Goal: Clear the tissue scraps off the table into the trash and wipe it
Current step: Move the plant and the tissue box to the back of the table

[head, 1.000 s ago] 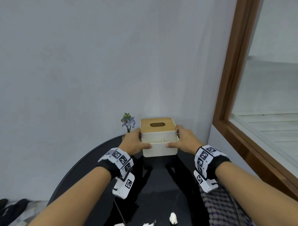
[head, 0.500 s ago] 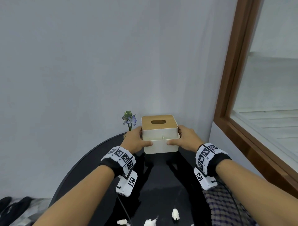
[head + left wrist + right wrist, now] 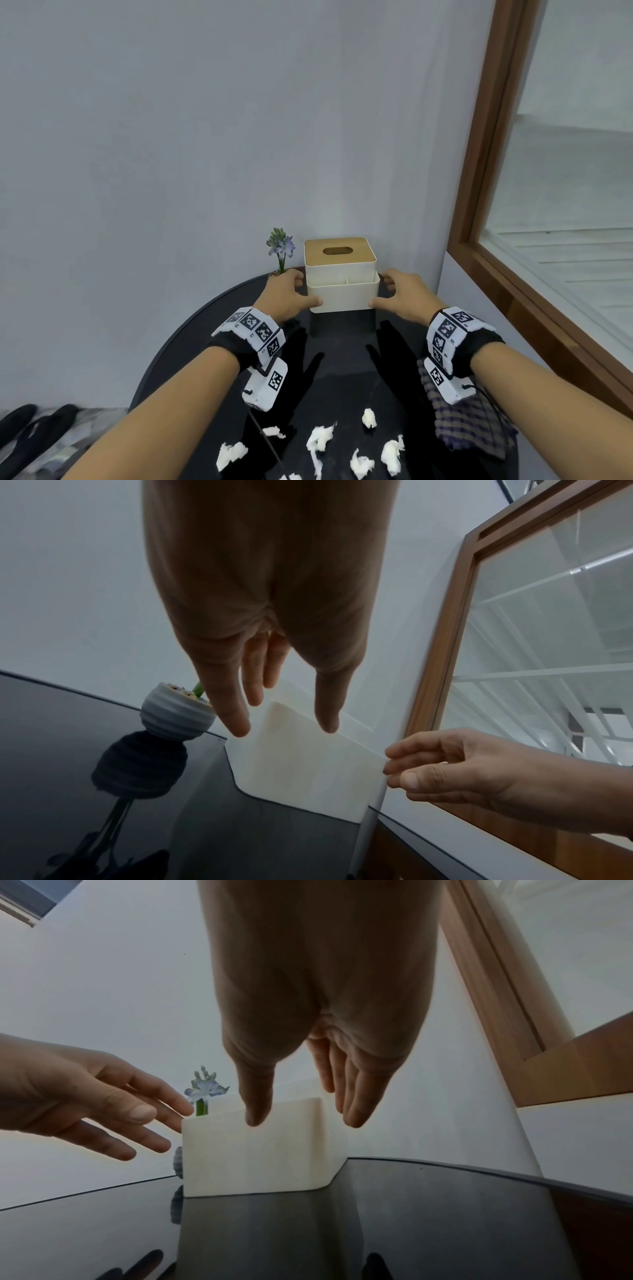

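At the far edge of the round black desk (image 3: pixel 191 346), against the grey wall, stands a cream tissue box (image 3: pixel 342 294) with a wooden lid and an oval slot; a divided tray section forms its front. Both hands flank this box. From the head view, the left hand (image 3: pixel 286 296) sits at the box's left side with the thumb tip at the front left corner, and the right hand (image 3: pixel 404 296) sits at the right side with the thumb tip at the front right corner. From the left wrist view, the left hand's fingers (image 3: pixel 232 718) are extended and spread, with nothing enclosed; from the right wrist view, the right hand's fingers (image 3: pixel 356 1112) are likewise straight and parted. Neither hand grips anything; whether the fingertips actually touch the box or stand just off it cannot be determined. Just left of the box, a small ribbed grey pot (image 3: pixel 176 715) carries a purple-flowered plant (image 3: pixel 281 245). Several white tissue scraps (image 3: pixel 320 440) lie scattered across the near part of the desk, between the two forearms and well apart from the box. A checked cloth (image 3: pixel 472 425) rests at the desk's near right edge, beneath the right wrist. A wood-framed window (image 3: pixel 479 192) occupies the right side. Dark footwear (image 3: pixel 20 421) lies on the floor at lower left.
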{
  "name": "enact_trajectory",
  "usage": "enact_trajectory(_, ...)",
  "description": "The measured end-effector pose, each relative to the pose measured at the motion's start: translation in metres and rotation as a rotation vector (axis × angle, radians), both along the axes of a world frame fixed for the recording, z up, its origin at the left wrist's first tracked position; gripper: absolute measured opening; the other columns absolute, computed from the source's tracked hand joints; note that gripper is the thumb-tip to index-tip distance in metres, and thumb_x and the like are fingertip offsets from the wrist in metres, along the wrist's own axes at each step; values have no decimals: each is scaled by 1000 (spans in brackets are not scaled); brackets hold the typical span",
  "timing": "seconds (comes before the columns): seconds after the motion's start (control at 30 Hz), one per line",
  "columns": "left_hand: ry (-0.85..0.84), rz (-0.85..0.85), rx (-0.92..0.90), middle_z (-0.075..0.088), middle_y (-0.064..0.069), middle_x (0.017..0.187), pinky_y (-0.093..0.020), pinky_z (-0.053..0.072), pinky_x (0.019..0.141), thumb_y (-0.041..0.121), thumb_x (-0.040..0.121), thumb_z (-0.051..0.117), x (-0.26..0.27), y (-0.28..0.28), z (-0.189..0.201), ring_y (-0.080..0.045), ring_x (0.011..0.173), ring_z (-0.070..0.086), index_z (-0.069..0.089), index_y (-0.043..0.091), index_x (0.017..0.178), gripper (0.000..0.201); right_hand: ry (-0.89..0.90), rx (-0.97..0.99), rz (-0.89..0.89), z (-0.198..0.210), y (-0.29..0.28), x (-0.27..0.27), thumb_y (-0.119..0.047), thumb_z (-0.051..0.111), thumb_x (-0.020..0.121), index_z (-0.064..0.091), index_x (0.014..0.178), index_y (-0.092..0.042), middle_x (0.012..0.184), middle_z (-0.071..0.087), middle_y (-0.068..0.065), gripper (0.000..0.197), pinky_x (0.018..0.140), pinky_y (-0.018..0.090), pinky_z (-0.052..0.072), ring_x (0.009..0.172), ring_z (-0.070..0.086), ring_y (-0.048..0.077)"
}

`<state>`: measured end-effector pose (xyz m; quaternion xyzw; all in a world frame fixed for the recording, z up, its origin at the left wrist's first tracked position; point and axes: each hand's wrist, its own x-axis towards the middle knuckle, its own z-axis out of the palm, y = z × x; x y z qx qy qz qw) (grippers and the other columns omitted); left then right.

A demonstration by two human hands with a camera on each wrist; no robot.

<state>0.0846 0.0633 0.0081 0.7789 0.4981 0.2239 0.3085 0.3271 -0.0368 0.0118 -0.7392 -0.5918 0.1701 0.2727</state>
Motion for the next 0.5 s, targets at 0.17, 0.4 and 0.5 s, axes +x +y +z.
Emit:
enact_trajectory(0.17, 55, -46, 42, 55, 0, 132, -38, 46, 102, 47, 72, 79, -13, -35, 8, -18, 117, 55, 45, 16, 139, 81, -36, 17, 41, 12, -39, -18, -39, 74, 79, 48, 135, -15, 136, 56, 7, 67, 94, 27, 40, 122, 53, 22)
enact_trajectory(0.4, 86, -86, 111, 55, 2, 133, -32, 46, 96, 51, 75, 75, -31, -81, 23, -15, 113, 56, 48, 21, 137, 74, -82, 85, 118, 28, -81, -44, -46, 70, 81, 47, 137, -21, 137, 55, 0, 65, 93, 22, 36, 124, 51, 17)
enact_trajectory(0.5, 98, -96, 130, 54, 1, 137, -31, 44, 99, 52, 77, 73, -40, -105, 29, -16, 118, 55, 45, 20, 140, 76, -113, 71, 105, 27, -99, -51, -58, 66, 78, 40, 143, -20, 144, 48, 0, 79, 105, 34, 39, 130, 46, 18)
